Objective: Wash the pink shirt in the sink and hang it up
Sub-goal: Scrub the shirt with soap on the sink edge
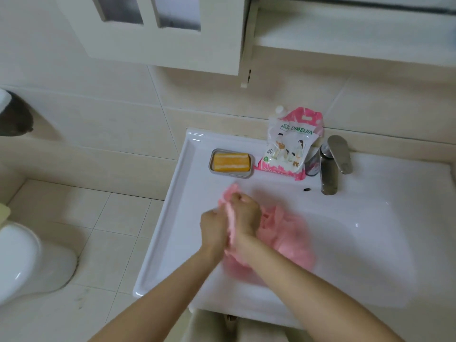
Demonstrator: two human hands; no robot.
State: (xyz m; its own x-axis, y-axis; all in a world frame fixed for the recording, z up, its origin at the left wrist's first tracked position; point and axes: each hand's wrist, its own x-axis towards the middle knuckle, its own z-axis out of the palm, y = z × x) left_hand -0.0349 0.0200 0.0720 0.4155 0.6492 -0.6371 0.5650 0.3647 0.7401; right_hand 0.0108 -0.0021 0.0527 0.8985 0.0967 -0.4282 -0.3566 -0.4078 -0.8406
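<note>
Left hand [213, 230]: fingers curled round a bunched fold of the pink shirt [286, 240], knuckles set against the right hand.
Right hand [245, 214]: closed on the same fold, thumb uppermost; it lies just beyond the left hand and touches it.
Pink shirt: in the sink [160, 230]; one strip is pinched between the two hands and stands up past the fingertips, while the main mass lies crumpled in the basin under and to the right of the right wrist. Its outline is blurred.
Sink: white, rectangular, with a raised rim; both forearms reach over its near edge.
Soap dish [232, 175]: on the sink ledge beyond the hands, slightly to their left; it holds an orange bar of soap [230, 162].
Detergent pouch [288, 146]: upright against the tiled wall, beyond the hands and to their right, just beside the dish.
Faucet [329, 169]: metal, further right of the pouch, spout over the basin; no water stream can be made out.
Toilet [29, 262]: on the floor, well to the left of the left hand.
</note>
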